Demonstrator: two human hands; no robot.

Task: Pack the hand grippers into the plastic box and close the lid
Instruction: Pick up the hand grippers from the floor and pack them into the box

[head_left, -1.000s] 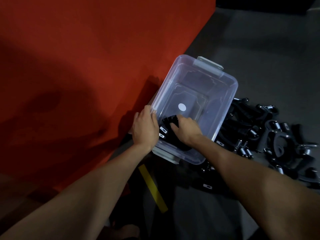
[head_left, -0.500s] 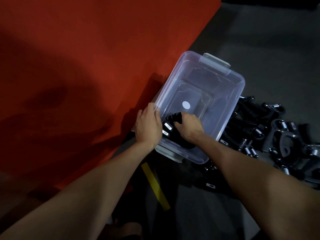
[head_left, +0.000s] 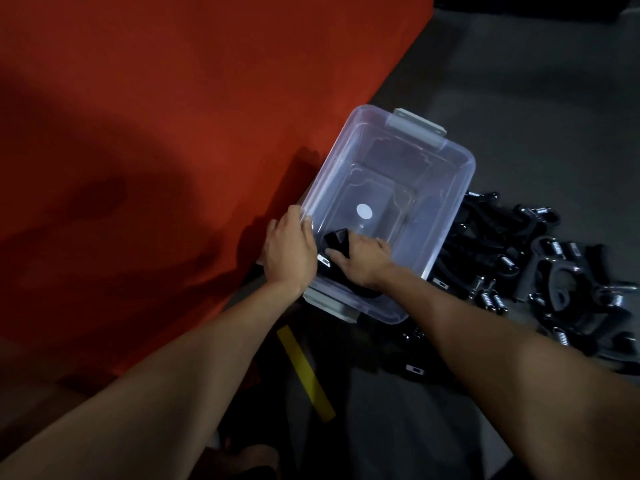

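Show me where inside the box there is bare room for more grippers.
The plastic box floor is bare from the white sticker to the far latch. Crowded: the near corner, where the right hand sets a black gripper.

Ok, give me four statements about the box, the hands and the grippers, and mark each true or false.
1. The plastic box has its lid on. False: it is open on top.
2. The right hand is inside the box on a black hand gripper. True.
3. The left hand rests on the red cloth. False: it holds the box's near-left rim.
4. A pile of hand grippers lies outside the box, to its right. True.
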